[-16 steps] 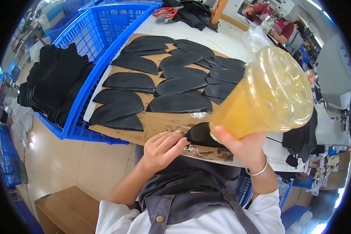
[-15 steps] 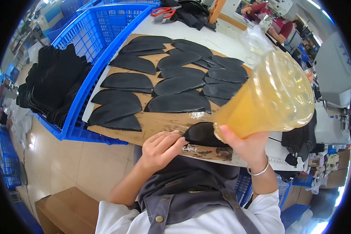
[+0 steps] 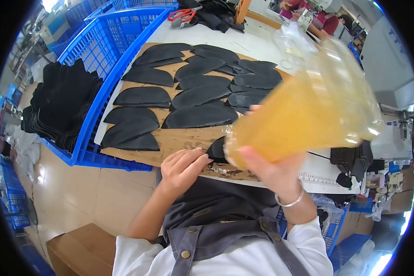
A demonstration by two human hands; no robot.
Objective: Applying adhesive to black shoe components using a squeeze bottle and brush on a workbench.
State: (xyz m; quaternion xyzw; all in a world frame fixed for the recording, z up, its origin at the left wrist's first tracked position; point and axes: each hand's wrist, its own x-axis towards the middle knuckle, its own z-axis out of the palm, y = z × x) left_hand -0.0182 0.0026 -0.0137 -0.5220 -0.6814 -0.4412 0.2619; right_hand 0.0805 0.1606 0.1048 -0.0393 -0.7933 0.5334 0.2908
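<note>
My right hand [image 3: 278, 172] grips a clear plastic bottle [image 3: 303, 110] with yellow liquid inside. The bottle is tilted, its narrower end low over a black half-moon piece [image 3: 216, 151], hiding much of that piece. Motion blurs the bottle. My left hand [image 3: 181, 170] has its fingers bent and together at the piece's left tip, pressing it at the near edge of a brown cardboard sheet [image 3: 179, 138]. Beyond lie several rows of similar black pieces [image 3: 200, 115], some overlapping. Certain ones have a shiny strip along an edge.
A blue crate [image 3: 85, 133] on the left holds a black stack of cut pieces [image 3: 62, 103]. Red-handled snippers [image 3: 184, 14] lie at the back near black scraps. More black pieces [image 3: 352, 161] sit right, by a sewing machine [image 3: 391, 64]. A cardboard box [image 3: 83, 250] stands on the floor.
The bottle has tipped further and shifted left over the black piece with my right hand. My left hand stays at the piece's left tip. The whole view has shifted slightly.
</note>
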